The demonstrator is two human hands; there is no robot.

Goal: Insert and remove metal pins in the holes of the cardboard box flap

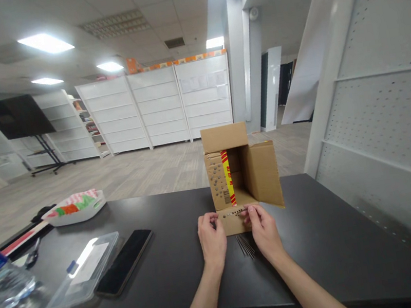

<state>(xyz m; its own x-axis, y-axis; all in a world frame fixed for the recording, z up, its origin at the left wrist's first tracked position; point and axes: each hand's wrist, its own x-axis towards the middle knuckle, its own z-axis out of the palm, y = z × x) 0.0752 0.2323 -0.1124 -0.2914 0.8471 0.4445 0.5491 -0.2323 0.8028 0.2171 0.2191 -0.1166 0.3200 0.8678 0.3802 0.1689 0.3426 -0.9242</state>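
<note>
An open cardboard box (217,178) lies on its side on the dark table, its flaps spread and its opening facing me. Several small holes or dots mark its left flap and its lower flap (236,226). My left hand (213,238) is closed at the left edge of the lower flap; whatever its fingertips hold is too small to make out. Pinched in my right hand (262,225) is what looks like a thin dark rod (240,212), pointing left across the lower flap. Between my wrists, several thin metal rods (246,247) lie fanned out on the table.
Left of my arms are a black phone (125,262), a clear plastic case (86,272), and a water bottle (1,280). A white basket (78,214) with colourful contents stands at the back left. A perforated white panel (395,145) rises along the table's right side.
</note>
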